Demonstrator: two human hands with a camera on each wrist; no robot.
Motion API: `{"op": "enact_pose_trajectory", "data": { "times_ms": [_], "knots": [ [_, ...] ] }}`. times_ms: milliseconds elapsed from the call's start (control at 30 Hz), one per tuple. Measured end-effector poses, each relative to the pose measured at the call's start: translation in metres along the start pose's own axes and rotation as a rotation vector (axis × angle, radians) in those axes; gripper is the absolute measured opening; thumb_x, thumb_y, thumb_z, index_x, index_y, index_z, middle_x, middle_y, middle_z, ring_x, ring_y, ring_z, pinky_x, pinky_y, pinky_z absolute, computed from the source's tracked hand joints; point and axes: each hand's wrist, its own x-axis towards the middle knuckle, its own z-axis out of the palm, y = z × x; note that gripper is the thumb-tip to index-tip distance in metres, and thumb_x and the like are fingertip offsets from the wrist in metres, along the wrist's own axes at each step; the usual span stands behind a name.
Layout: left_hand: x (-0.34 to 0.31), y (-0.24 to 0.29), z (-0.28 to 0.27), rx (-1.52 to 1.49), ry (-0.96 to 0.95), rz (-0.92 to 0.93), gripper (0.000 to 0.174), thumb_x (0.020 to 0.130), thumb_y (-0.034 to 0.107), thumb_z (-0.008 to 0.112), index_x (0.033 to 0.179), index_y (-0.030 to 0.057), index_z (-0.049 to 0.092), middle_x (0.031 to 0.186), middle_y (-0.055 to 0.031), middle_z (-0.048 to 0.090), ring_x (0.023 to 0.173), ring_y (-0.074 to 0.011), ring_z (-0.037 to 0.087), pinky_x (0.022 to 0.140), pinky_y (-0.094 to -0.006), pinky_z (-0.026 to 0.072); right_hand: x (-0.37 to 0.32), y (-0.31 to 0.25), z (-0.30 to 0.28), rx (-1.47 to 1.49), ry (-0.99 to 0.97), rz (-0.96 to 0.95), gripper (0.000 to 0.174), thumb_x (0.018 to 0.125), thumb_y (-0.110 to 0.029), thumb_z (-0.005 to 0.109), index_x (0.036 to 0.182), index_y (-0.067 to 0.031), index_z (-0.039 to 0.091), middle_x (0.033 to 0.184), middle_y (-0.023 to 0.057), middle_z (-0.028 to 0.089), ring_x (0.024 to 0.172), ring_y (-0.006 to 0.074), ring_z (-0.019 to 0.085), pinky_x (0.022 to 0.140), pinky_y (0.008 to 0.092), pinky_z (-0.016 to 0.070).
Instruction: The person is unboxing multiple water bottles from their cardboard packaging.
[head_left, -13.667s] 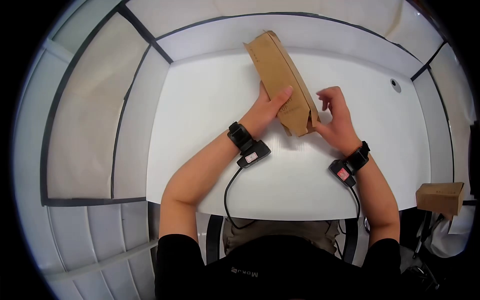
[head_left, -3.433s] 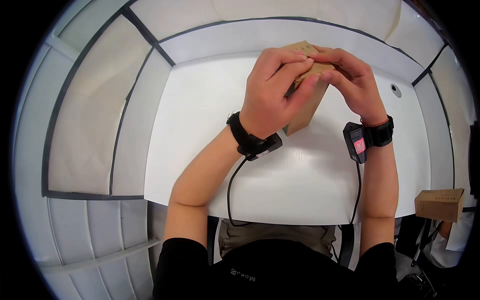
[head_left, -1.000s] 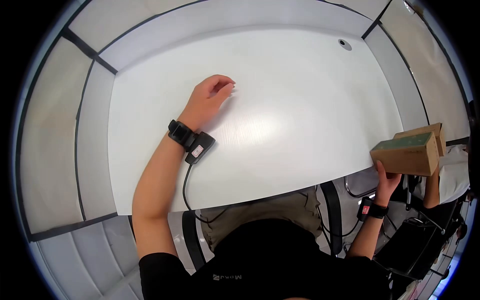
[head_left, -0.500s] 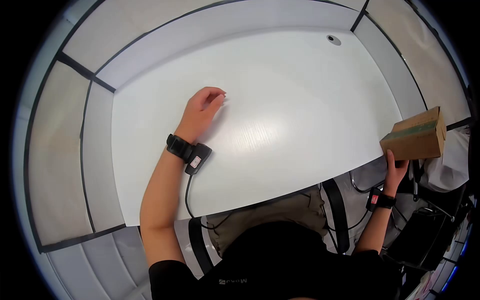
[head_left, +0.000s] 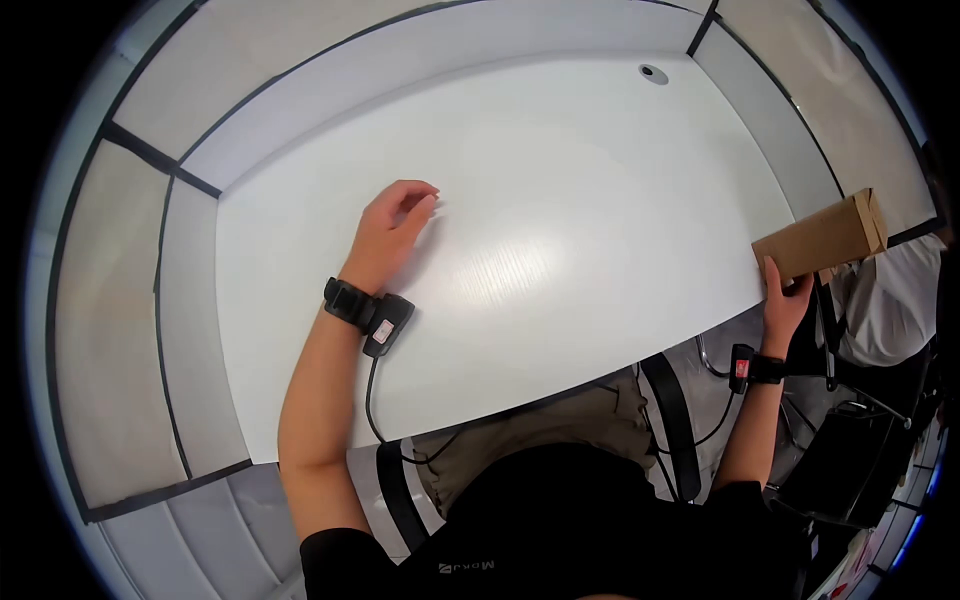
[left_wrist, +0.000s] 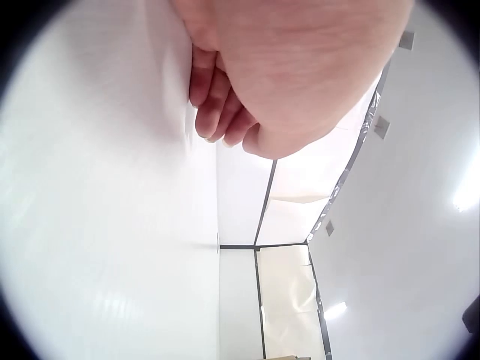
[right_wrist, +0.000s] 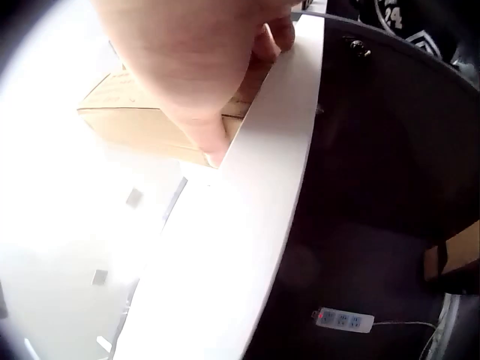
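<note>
Wearing a black shirt (head_left: 570, 520), a person stretches both arms forward, each wrist strapped with a black device (head_left: 388, 322). The left hand (head_left: 385, 235) pinches nothing; it rests on the white desk (head_left: 560, 180) with fingers loosely bent, well apart from the right one, whereas a few seconds ago both hands were together on cardboard near the middle. Seen from the left wrist, several of those fingers curl close to the desk, a detail the head view mostly covers. The right hand (head_left: 788, 308) is out at the desk's right end, its grip curled on the near side of a cardboard box (head_left: 825, 235), the thumb lying against the box's left part and the other fingers partly hidden. Most of the box extends to the right of the thumb, slanting from the desk's corner; whether it touches the desk cannot be told. A second ago a green face showed to the head camera; now only brown sides do. Below the desk, the right wrist view alone catches a power strip (right_wrist: 343, 320) and a brown block (right_wrist: 454, 259) cut off at the margin. Farther away, a round cable hole (head_left: 653, 75) sits near the back right corner, before a pale partition (head_left: 500, 40). Only the wrist views reach the ceiling, where a light (left_wrist: 335, 310) glows.
</note>
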Motion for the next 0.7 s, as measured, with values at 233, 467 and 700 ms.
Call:
{"op": "enact_pose_trajectory", "data": {
  "times_ms": [233,467,700],
  "knots": [
    [0.001,-0.001,-0.002,0.006,-0.042,-0.020,0.020,0.102,0.015,0.057,0.116,0.0020,0.064,0.112,-0.0036,0.066,0.107,-0.0137,0.061,0.098,-0.0299,0.0465,0.000,-0.035,0.034,-0.322,0.189,0.024,0.086,0.071,-0.039,0.090,0.132,0.0088,0.052,0.126,0.0208,0.063,0.115,0.0312,0.061,0.100,0.0393,0.0466],
    [0.002,-0.002,-0.002,0.012,-0.031,-0.012,0.019,0.102,0.014,0.057,0.114,0.0010,0.064,0.111,-0.0043,0.066,0.106,-0.0143,0.061,0.097,-0.0303,0.0474,-0.003,-0.042,0.041,-0.333,0.204,0.044,0.093,0.068,-0.049,0.089,0.131,0.0083,0.052,0.129,0.0239,0.061,0.120,0.0353,0.059,0.103,0.0402,0.0450],
    [0.003,-0.004,-0.001,-0.001,-0.014,0.017,0.019,0.100,0.017,0.060,0.113,0.0030,0.065,0.107,-0.0034,0.067,0.101,-0.0138,0.062,0.090,-0.0290,0.0488,-0.006,0.052,-0.050,0.105,0.491,0.269,0.047,0.103,-0.048,0.053,0.111,-0.0016,0.055,0.094,0.0042,0.058,0.083,0.0152,0.056,0.075,0.0275,0.0445]
  ]
}}
